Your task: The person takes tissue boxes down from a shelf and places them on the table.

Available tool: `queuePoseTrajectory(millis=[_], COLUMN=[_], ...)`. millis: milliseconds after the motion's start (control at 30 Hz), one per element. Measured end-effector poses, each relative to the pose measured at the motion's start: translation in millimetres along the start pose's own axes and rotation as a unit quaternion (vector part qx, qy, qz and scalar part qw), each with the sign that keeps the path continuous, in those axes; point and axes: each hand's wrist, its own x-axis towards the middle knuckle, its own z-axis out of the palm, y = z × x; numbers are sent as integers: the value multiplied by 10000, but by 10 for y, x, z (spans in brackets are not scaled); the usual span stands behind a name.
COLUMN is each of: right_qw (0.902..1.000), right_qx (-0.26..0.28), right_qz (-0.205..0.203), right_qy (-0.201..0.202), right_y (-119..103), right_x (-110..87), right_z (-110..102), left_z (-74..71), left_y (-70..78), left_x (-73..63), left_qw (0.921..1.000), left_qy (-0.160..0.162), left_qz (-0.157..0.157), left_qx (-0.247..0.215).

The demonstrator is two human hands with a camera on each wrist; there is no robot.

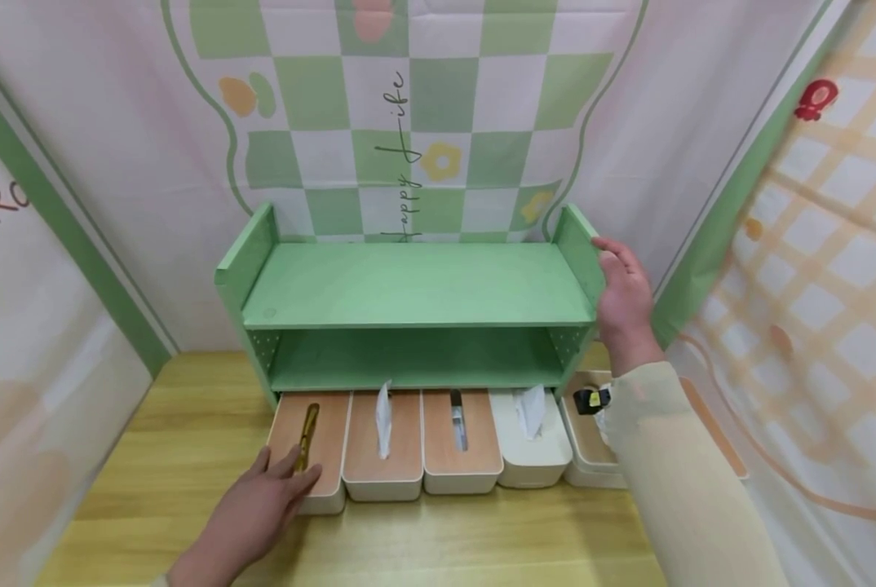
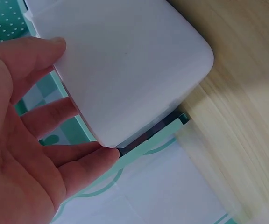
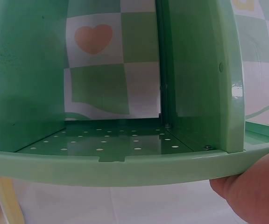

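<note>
A green two-tier desktop shelf (image 1: 416, 285) stands against the back curtain. My right hand (image 1: 624, 297) grips the upper edge of its right side panel, fingers over the top; the right wrist view shows only part of this hand (image 3: 258, 186) at the panel. My left hand (image 1: 250, 509) touches the leftmost wood-lidded tissue box (image 1: 328, 440), fingers spread over the lid's front left. In the left wrist view, the thumb lies against the box's pale wall (image 2: 134, 70) and the other fingers reach along its edge. A slim amber-brown object (image 1: 307, 432) sits in the lid slot.
Right of it stand two more wood-lidded boxes, one with a tissue (image 1: 383, 424), one with a clear dark-topped object (image 1: 458, 420). Then come a white tissue box (image 1: 537, 456) and an uncovered box (image 1: 581, 428) holding a black item (image 1: 590, 399). Printed curtains enclose the wooden table (image 1: 159, 456).
</note>
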Motion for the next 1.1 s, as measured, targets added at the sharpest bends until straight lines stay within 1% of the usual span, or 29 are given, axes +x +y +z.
queuePoseTrajectory(millis=[133,367,433,533,600,733,867,1000,1100], right_qw=[10000,9999,9999,9998,9998,9999,9999,9997,9997], right_qx=[8,-109,-142,-185,-180,-138,-145,-226,-238], right_qz=[-9,37,43,30,5,-50,-64,-59,-54], right_qy=[8,59,65,61,49,4,-45,-9,-2], right_y=[10,30,28,22,19,20,26,26,16], right_x=[15,8,0,-9,-8,-8,-6,-6,-6], right_z=[-1,-2,-1,-1,0,-4,-4,-6,-7], left_z=[26,21,35,102,165,261,260,224,210], left_y=[-13,-12,4,66,140,313,413,436,439], left_x=[31,62,65,72,82,114,126,141,151], left_qw=[9999,9999,9998,9993,9988,9988,9981,9978,9983], left_qy=[146,43,98,277,387,341,316,269,172], left_qz=[21,-23,-38,-43,4,106,26,12,35], left_qx=[66,135,173,257,296,347,526,607,548])
